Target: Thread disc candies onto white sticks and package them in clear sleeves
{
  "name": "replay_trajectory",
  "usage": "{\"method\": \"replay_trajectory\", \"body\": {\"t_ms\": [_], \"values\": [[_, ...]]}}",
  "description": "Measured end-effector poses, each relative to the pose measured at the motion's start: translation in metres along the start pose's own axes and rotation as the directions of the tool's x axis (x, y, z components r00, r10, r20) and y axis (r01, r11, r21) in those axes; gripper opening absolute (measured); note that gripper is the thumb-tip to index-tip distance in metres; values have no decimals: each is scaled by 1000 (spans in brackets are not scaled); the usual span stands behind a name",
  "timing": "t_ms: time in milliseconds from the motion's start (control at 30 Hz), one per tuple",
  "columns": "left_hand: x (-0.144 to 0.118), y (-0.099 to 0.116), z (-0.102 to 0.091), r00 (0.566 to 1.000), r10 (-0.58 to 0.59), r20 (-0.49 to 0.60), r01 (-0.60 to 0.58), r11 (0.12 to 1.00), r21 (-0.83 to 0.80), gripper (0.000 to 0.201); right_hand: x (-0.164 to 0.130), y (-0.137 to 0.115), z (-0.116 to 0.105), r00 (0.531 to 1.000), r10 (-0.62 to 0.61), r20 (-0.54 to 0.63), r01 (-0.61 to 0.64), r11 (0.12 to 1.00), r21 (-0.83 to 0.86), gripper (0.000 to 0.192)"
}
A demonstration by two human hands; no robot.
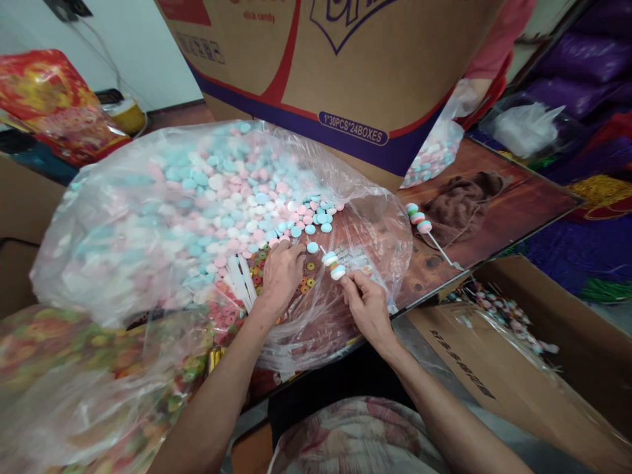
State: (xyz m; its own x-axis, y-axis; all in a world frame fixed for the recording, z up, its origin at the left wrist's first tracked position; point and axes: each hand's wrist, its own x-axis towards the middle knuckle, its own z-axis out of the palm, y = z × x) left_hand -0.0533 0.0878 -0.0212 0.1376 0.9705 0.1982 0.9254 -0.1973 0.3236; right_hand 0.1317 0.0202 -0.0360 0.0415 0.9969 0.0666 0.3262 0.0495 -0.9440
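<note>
Fingers [364, 280] on the right hand [374, 311] are pinched around the low end of a candy stick [334, 264], over the desk [417, 266], blue-and-white pieces threaded on, bare tip poking out. The left hand [280, 276] is at the edge of the pile, right by a loose blue candy [312, 247]; can't tell if it's gripping anything. Around that: ring candies [305, 289], white sticks [241, 280] and a big clear bag [99, 178] of pastel candies [222, 197]. Another loaded stick [419, 219] lies by a brown cloth [461, 207]. Huge carton [296, 99] behind reads "1*30PCS*24BOXES" on purple, plus small red text ending in "candy". Open carton [494, 355] on the right has black Chinese characters, starting 好多多, rest too blurry for me.
</note>
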Motion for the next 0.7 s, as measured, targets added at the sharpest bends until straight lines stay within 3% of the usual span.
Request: {"method": "replay_trajectory", "body": {"t_ms": [167,300,400,567,700], "values": [[-11,-1,-3,993,109,-40,-113,990,-90,21,0,2,0,1000,-11,1,11,1000,2,29],[-19,1,-3,981,182,69,-174,979,-102,21,0,2,0,1000,-15,3,15,1000,8,31],[-19,2,-1,982,152,113,-139,984,-108,24,0,3,0,1000,-16,7,16,1000,9,32],[-18,2,-1,999,34,7,-31,969,-245,20,-1,3,0,1000,-13,7,13,1000,23,31],[-16,5,-1,998,51,-25,-57,921,-385,21,0,1,0,1000,-14,3,14,1000,21,31]]}}
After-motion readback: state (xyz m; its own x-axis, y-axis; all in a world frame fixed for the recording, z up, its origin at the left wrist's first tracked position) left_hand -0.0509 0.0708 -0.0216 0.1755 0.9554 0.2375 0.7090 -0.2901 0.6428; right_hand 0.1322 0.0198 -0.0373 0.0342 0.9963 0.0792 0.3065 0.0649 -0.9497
